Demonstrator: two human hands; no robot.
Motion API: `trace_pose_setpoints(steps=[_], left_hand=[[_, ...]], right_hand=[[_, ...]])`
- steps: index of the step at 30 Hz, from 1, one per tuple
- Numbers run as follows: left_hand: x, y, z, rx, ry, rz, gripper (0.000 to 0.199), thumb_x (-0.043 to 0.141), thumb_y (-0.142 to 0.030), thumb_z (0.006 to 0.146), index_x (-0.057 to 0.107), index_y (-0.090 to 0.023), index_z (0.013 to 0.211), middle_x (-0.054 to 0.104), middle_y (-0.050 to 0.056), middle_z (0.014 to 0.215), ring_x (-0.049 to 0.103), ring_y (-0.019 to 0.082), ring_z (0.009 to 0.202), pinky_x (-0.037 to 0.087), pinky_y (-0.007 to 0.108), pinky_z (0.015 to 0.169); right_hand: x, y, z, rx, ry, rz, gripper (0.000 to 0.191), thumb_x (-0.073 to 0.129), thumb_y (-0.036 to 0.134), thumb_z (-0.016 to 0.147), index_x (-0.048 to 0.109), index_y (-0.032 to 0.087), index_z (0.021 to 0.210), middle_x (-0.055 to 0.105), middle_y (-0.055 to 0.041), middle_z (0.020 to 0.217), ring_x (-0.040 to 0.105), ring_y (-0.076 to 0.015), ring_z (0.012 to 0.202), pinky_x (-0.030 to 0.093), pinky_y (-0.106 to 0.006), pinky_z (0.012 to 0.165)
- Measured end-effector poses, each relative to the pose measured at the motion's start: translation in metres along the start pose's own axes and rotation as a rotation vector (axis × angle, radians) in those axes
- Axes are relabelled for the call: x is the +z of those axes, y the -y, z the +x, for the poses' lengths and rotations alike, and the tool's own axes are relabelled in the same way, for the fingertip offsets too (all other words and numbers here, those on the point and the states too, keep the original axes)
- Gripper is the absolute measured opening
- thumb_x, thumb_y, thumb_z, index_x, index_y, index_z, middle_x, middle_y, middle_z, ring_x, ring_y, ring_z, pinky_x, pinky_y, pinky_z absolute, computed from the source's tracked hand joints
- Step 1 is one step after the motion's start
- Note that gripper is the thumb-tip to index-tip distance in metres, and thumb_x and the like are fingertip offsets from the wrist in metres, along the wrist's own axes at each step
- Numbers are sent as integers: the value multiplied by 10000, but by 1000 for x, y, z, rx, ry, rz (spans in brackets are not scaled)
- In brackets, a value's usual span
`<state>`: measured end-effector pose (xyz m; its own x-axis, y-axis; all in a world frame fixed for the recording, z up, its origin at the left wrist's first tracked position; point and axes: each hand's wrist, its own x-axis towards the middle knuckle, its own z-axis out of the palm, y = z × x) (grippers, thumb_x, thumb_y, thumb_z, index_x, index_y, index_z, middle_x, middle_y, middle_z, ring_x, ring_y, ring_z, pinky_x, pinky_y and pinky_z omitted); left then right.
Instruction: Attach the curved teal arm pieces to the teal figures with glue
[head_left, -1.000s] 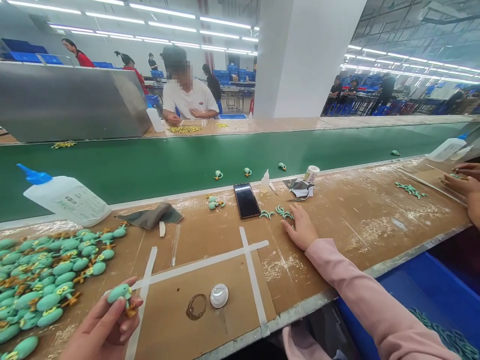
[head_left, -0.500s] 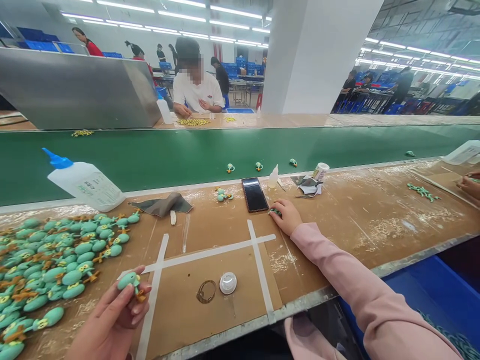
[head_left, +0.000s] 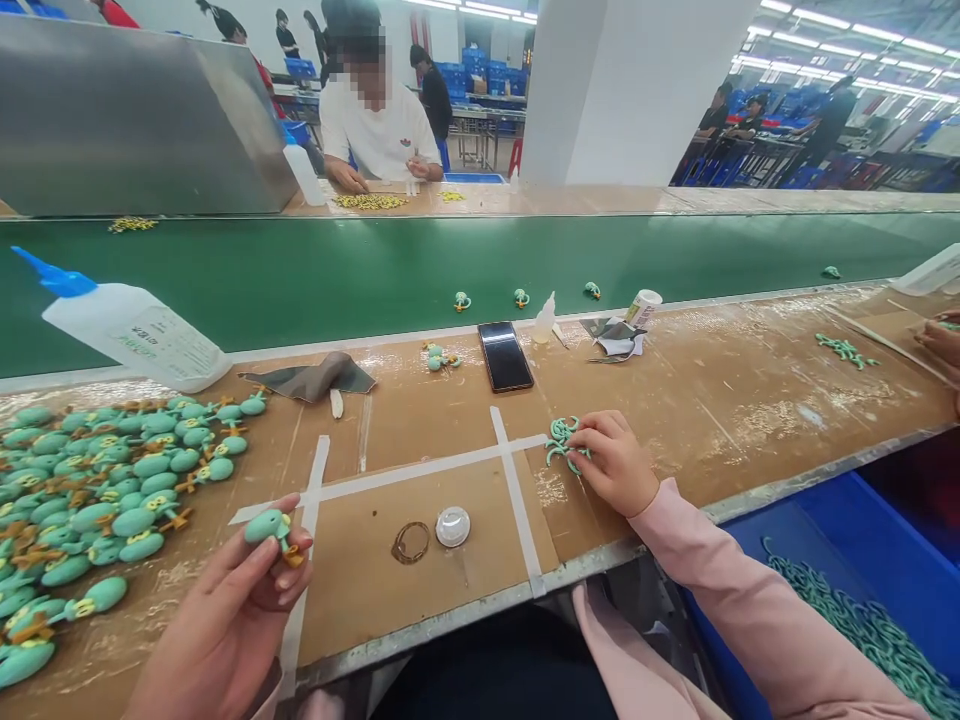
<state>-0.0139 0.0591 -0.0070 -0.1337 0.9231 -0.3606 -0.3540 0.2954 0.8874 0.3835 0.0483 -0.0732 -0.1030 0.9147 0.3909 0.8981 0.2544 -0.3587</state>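
My left hand (head_left: 240,590) is closed around a small green toy figure (head_left: 268,526) with an orange part at its lower end, above the left of the worktable. My right hand (head_left: 615,465) has its fingers bent down onto a small pile of green curved pieces (head_left: 561,440), its fingertips gripping at the pile's right side. Which piece sits between them is partly hidden. Between the hands, a brown ring (head_left: 411,543) and a small white round dish (head_left: 452,527) lie on a tape-marked cardboard sheet (head_left: 352,610).
Many similar green figures (head_left: 142,490) cover the table's left side. Behind them lies a white bottle (head_left: 142,335) with a blue nozzle. A phone (head_left: 505,357) lies beyond the tape. A green belt (head_left: 337,275) runs behind. A blue bin (head_left: 817,540) at right holds curved pieces.
My right hand has come back toward the table's near edge with the curved pieces, which now lie spread beside its fingertips. My left hand still holds the figure. The view has tilted down.
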Motion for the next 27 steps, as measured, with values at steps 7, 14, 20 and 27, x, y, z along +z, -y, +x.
trace_pose_setpoints(steps=[7,14,20,27], left_hand=[[0,10,-7,-18,50,-21,489,882,-212,579,733,-210,1045,668,11,703,447,77,555,430,132,456],[2,20,-23,-31,114,-33,424,851,-209,649,750,-217,1061,696,55,786,564,93,624,433,168,536],[3,23,-26,-43,177,-78,471,841,-177,661,735,-217,1118,685,58,809,576,107,639,434,203,557],[7,25,-30,-67,281,-239,386,779,-342,763,716,-183,1108,648,43,736,494,80,553,389,199,511]], right_hand=[[11,14,23,-113,245,-150,82,642,172,807,627,245,774,642,-62,902,522,-273,904,392,-383,733],[22,21,5,-241,254,-207,149,519,115,854,566,231,773,628,-98,863,495,-288,843,345,-403,687],[26,31,-5,-253,198,-86,162,413,164,922,529,245,844,623,-83,797,532,-265,781,375,-388,690],[21,55,-9,-84,313,323,155,395,274,964,498,260,850,607,-35,772,569,-203,696,454,-323,637]])
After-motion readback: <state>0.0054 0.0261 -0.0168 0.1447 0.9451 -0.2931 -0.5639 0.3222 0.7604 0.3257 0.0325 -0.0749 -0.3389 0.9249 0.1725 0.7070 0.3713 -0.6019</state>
